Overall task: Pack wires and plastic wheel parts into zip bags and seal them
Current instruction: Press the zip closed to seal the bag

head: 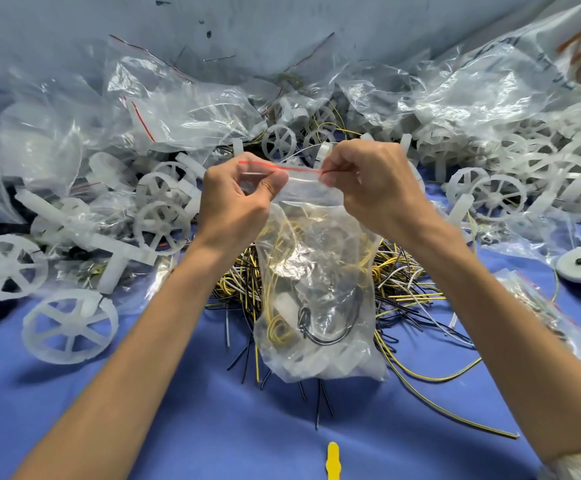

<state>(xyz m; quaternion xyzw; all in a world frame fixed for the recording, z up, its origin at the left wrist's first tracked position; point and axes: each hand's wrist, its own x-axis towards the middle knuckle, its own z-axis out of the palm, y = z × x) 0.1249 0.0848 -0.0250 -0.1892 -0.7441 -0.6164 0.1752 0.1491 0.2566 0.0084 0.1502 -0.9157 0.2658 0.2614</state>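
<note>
One zip bag (pixel 320 306), left hand (pixel 237 195), right hand (pixel 375 188) pinching its top

light: bright, even, overhead | shadows: soft, beneath white spoked plastic wheel (pixel 71 327) | glare: crumpled clear plastic bags (pixel 178 98) | edges: wide-angle bowing, slight blur | centre: sharp

Zip bag (pixel 320 306) upright at centre, top edge pinched between left hand (pixel 237 192) and right hand (pixel 368 181). Wires (pixel 275 327) inside it. Wire pile (pixel 403 282) on table (pixel 178 427) directly behind. Loose wheels (pixel 69 327) left, wheel heap (pixel 500 195) right, empty bags (pixel 178 109) behind.
</note>
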